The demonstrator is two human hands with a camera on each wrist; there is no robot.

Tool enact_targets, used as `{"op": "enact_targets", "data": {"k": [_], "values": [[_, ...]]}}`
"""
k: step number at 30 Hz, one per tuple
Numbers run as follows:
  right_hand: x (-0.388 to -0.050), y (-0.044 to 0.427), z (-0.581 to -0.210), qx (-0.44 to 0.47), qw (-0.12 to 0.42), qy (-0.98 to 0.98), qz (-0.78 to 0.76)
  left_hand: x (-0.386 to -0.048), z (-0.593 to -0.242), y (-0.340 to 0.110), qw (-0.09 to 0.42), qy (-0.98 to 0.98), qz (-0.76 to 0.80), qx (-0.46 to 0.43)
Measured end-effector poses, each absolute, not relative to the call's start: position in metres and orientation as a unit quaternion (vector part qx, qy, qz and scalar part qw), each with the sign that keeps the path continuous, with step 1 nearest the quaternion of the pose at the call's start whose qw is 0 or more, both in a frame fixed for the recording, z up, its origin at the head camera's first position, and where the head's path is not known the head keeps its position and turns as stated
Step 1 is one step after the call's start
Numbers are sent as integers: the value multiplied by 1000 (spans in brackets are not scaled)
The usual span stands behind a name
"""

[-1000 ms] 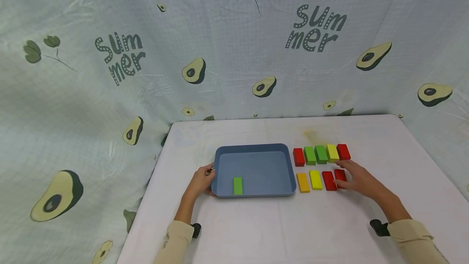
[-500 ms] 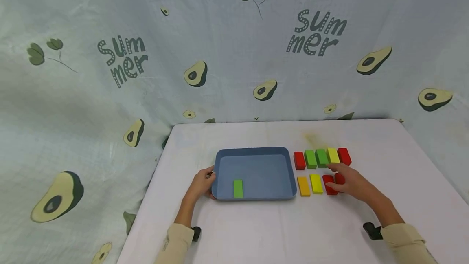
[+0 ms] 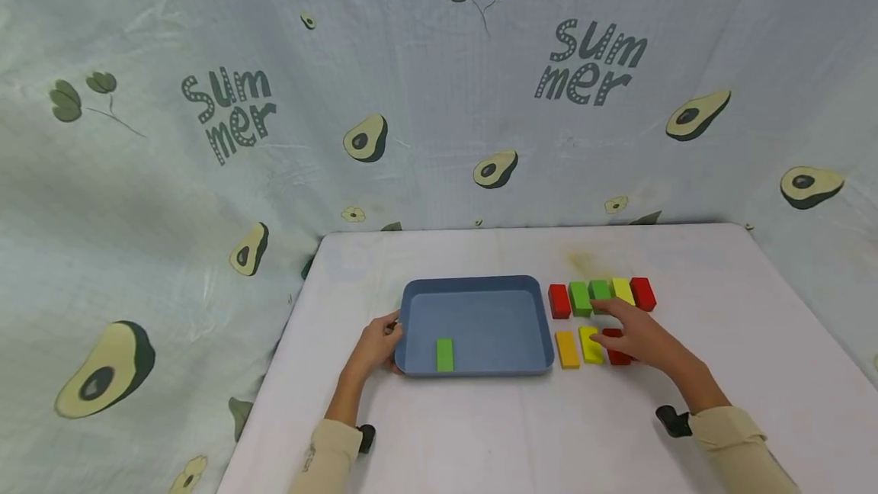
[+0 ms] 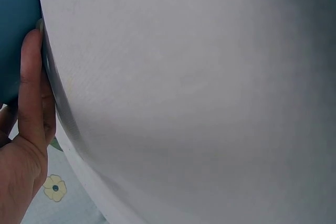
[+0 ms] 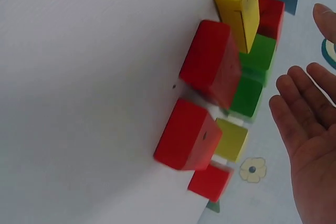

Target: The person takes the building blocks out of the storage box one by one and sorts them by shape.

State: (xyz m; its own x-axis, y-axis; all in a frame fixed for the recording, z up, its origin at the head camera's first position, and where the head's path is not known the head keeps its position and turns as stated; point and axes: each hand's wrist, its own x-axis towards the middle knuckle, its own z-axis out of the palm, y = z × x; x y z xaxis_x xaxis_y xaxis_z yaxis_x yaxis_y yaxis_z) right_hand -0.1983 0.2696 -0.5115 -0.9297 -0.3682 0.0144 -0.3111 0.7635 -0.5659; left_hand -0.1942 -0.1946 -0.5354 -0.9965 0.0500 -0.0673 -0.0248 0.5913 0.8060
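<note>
A blue-grey tray [image 3: 480, 319] lies on the table with one green block [image 3: 445, 355] in its near left part. My left hand [image 3: 376, 345] grips the tray's left edge; the left wrist view shows a finger [image 4: 31, 87] along its side. To the tray's right, my right hand [image 3: 641, 334] hovers over the blocks, fingers apart and holding nothing. Below its fingertips are a green block [image 3: 599, 288], a yellow block [image 3: 590, 347] and a red block [image 3: 619, 357]. Another red block [image 5: 186, 135] in the front row is mostly hidden by the hand in the head view.
The back row also has a red block [image 3: 559, 301], a green block [image 3: 579, 299], a yellow block [image 3: 622, 290] and a red block [image 3: 643, 293]. An orange block [image 3: 567, 350] stands near the tray. A patterned cloth [image 3: 425, 82] hangs behind the white table [image 3: 480, 433].
My right hand has moved left over the blocks, from the red ones at the right end toward the yellow and green ones. My left hand and the tray stay put.
</note>
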Motion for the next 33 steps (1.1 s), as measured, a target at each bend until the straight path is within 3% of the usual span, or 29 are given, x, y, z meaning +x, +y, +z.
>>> {"op": "enact_targets", "data": {"k": [33], "values": [[-204, 246, -505, -216, 55, 927, -301, -195, -534, -191, 55, 878, 475, -1]]}}
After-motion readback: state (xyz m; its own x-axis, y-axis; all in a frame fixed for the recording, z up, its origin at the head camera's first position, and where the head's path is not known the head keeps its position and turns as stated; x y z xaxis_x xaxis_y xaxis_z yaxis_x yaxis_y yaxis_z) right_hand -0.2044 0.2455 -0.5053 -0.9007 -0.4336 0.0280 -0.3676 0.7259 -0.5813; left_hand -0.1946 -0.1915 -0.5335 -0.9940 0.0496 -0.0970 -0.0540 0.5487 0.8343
